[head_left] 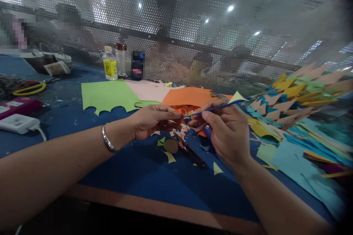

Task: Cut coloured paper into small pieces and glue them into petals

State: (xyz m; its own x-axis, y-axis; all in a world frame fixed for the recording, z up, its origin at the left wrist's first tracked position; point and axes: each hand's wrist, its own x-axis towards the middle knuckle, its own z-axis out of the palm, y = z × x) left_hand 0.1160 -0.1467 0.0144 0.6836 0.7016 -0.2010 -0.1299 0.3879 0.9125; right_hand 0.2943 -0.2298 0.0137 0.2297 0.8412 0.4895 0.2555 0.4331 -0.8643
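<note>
Two bare forearms (68,158) reach in over the brown front edge (154,203) of the blue table (132,176); a silver bracelet (108,138) rings the left wrist. A little further in lie a pale yellow scrap (217,169), dark-handled scissors (194,154) with the blades pointing away, and a round tan disc (171,147) just beside them; green scraps (161,141) lie near the disc.

Above this litter the right hand (228,128) has its grip closed on a thin blue stick (217,108), thumb against fingers; the stick slants between the hands, its lower end at the fingertips of the left hand (151,120); the left grip is drawn nearly together there, but I cannot tell whether it pinches the stick; a pale yellow paper piece (238,97) shows by the stick's upper part.

Off to the left lie a white block (19,123), a magenta case (26,106) and yellow-handled scissors (30,90); on the right rises a pile of pointed paper pieces (289,99). Beyond the hands lie an orange sheet (187,96), a pink sheet (147,90) and a green sheet (107,95) with a scalloped near edge; behind them stand a yellow-labelled bottle (110,66) and a clear flask (120,62); furthest back is a perforated screen (179,18).
</note>
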